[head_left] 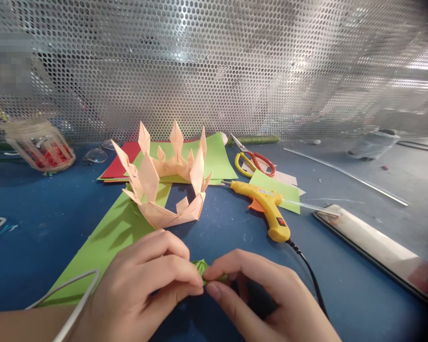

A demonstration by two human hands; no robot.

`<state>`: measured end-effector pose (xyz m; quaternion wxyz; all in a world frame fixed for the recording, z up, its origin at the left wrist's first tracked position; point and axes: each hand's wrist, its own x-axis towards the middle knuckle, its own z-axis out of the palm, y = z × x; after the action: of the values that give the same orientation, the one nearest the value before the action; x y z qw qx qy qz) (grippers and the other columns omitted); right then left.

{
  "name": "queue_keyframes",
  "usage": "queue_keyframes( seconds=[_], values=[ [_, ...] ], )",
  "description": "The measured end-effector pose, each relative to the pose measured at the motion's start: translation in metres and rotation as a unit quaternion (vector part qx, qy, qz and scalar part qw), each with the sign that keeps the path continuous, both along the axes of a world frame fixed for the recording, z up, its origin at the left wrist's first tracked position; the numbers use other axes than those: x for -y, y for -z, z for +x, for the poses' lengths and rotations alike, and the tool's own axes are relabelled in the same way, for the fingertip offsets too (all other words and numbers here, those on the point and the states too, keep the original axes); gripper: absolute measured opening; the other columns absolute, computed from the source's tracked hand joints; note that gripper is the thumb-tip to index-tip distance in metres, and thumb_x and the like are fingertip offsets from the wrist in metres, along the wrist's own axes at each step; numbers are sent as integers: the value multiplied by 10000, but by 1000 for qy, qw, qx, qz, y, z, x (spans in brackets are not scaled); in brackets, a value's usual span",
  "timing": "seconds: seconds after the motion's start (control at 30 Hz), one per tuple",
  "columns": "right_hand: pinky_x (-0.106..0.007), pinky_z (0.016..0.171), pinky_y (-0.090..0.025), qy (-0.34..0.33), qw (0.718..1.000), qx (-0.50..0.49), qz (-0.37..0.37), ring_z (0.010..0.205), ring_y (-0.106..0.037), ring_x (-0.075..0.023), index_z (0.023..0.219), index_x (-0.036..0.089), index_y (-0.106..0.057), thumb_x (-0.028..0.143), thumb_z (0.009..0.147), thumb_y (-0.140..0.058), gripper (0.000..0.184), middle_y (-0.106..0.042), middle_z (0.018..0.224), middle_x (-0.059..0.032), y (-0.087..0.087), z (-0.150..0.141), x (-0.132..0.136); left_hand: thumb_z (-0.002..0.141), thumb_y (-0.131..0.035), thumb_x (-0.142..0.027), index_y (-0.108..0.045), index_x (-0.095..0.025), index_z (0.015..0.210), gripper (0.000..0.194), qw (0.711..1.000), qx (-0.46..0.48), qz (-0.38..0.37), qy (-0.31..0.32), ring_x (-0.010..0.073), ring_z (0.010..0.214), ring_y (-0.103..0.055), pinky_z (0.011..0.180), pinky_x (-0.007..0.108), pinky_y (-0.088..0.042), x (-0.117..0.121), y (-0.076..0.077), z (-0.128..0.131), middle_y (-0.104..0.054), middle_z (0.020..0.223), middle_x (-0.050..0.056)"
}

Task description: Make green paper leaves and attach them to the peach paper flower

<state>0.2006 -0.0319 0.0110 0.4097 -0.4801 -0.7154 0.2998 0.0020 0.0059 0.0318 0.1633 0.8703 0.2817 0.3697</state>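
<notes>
Between my two hands is a small piece of pleated green paper, mostly covered by fingers. My left hand pinches it from the left with thumb and fingertips. From the right, my right hand pinches its other side between thumb and index finger. Just beyond my hands stands a folded peach paper crown with pointed tips, resting partly on a light green paper strip. To the right of the crown lies a yellow hot glue gun with an orange trigger, its nozzle pointing left.
Behind the crown lie green paper sheets and red paper. Scissors rest on paper scraps. A smartphone and a clear glue stick lie right. At left are a glass jar and eyeglasses. Perforated metal stands behind.
</notes>
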Motion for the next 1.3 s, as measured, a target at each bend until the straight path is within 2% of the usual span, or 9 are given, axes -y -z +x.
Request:
queue_keyframes(
  seconds=[0.2, 0.4, 0.6, 0.7, 0.8, 0.93, 1.17, 1.3],
  values=[
    [-145, 549, -507, -14, 1000, -20, -8, 549, -623, -98, 837, 276, -720, 155, 875, -630, 155, -711, 664, 71, 0, 1, 1, 989, -525, -102, -627, -238, 824, 237, 1000, -2, 11, -16, 37, 718, -630, 701, 85, -482, 4, 5, 1, -625, 791, -86],
    [-135, 588, -519, -21, 996, -33, -83, 601, -683, -100, 837, 271, -751, 155, 871, -615, 181, -752, 694, 77, 1, 1, 2, 962, -519, -45, -585, -235, 848, 231, 999, -27, 37, -25, 79, 763, -595, 752, 166, -443, 7, 11, 3, -620, 834, -76],
    [-155, 600, -529, -20, 994, -39, -103, 629, -710, -114, 864, 272, -781, 160, 862, -616, 199, -777, 723, 70, 1, 0, 1, 945, -527, -21, -572, -236, 854, 238, 998, -38, 46, -28, 88, 789, -585, 801, 180, -430, 8, 12, 2, -614, 850, -74],
    [-163, 587, -528, -15, 995, -38, -93, 614, -704, -117, 872, 278, -794, 167, 862, -626, 201, -772, 705, 68, 0, 0, 1, 942, -582, -63, -578, -247, 871, 197, 998, -38, 46, -28, 99, 819, -599, 830, 184, -439, 6, 14, 1, -628, 858, -76],
    [-159, 578, -529, -3, 996, -37, -81, 603, -696, -114, 853, 281, -786, 170, 859, -635, 187, -767, 696, 70, 1, 1, 1, 907, -639, -77, -570, -256, 906, 192, 999, -28, 15, -20, 103, 859, -610, 840, 181, -456, 5, 15, 1, -639, 883, -79],
    [-145, 576, -534, 5, 998, -34, -57, 580, -693, -107, 807, 287, -762, 148, 826, -643, 185, -759, 680, 81, 2, 1, 2, 894, -620, -45, -559, -264, 910, 228, 999, -2, -30, -15, 98, 853, -616, 846, 178, -473, 4, 15, 0, -631, 859, -87],
    [-113, 575, -527, -1, 999, -29, -16, 565, -679, -89, 803, 291, -755, 120, 807, -639, 206, -750, 675, 89, 3, 2, 2, 901, -624, -54, -601, -254, 836, 212, 1000, 10, -21, -3, 85, 826, -620, 845, 175, -484, 4, 11, -1, -634, 850, -83],
    [-139, 554, -532, 2, 1000, -7, -16, 545, -663, -104, 824, 305, -772, 144, 829, -645, 205, -753, 678, 81, 1, 2, 4, 886, -626, -59, -629, -273, 817, 225, 997, 47, -66, -16, 95, 851, -602, 872, 194, -466, 4, 14, -1, -615, 859, -85]
  ],
)
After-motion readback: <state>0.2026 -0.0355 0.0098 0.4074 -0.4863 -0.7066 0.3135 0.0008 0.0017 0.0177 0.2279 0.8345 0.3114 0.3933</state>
